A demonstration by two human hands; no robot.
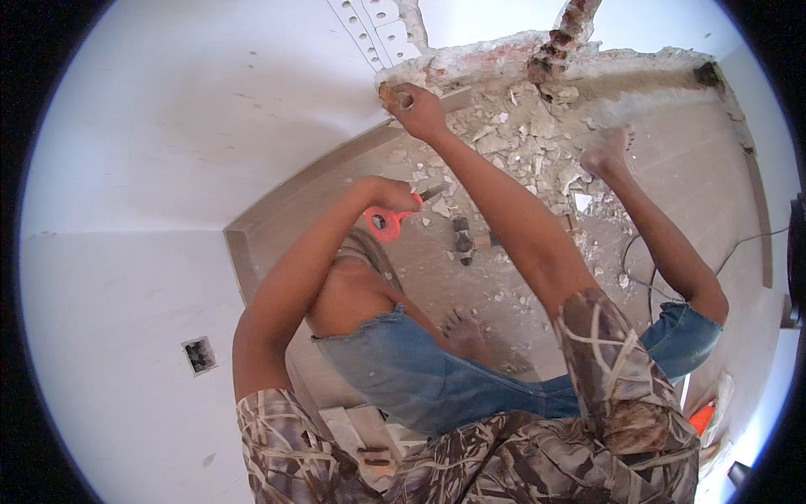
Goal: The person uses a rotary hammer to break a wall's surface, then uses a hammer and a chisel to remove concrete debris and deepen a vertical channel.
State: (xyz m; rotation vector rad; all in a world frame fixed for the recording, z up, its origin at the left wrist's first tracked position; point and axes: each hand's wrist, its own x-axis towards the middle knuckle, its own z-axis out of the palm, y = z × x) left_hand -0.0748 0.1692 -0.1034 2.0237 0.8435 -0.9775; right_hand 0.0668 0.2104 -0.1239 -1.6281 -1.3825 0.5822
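Observation:
My left hand (393, 194) is closed around a chisel with a pinkish-red hand guard (385, 225); its dark metal blade (436, 191) points over the floor. Farther forward, my right hand (423, 112) grips a small yellowish-brown piece (389, 94) between thumb and fingers, at the foot of the white wall where the broken masonry edge (485, 60) starts. What the piece is made of cannot be told. On the tiled floor lies a hammer (465, 242), its handle partly hidden under my right forearm.
Rubble (504, 135) is heaped along the broken wall base, with loose chips between my bare feet. A dark cable (652, 290) curls beside my right leg. A skirting strip (327, 160) edges the left wall, which has an open square box (199, 356). Something orange (702, 417) lies lower right.

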